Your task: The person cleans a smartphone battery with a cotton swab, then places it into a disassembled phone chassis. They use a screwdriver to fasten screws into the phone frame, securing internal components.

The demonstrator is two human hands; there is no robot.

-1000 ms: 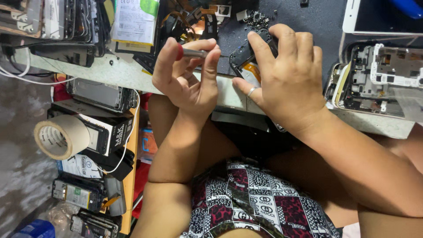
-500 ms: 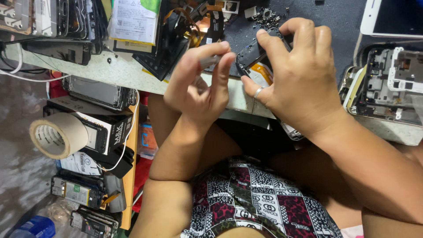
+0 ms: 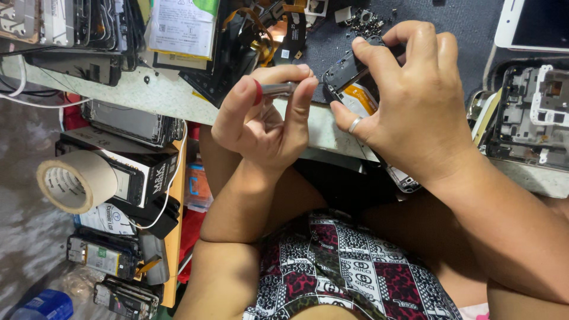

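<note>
Left hand [image 3: 264,121] pinches the screwdriver [image 3: 278,89], tip at the phone [image 3: 352,83]; right hand [image 3: 409,101] clamps that phone above the counter [image 3: 178,98].

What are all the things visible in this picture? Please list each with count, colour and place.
Screwdriver: one, silver shaft with red near the grip, in the left hand, tip toward the phone.
Opened phone: one, black frame with an orange part inside, in the right hand.
Tape roll: one, beige, lower left shelf.
Loose screws: a small pile, dark, on the grey mat.
Phone frame: one, grey and white, far right of the bench.
Phone parts: several, dark, lower left shelf.
Ring: one, silver, on a right finger.
Left hand: grips the screwdriver.
Right hand: clasps the opened phone.
</note>
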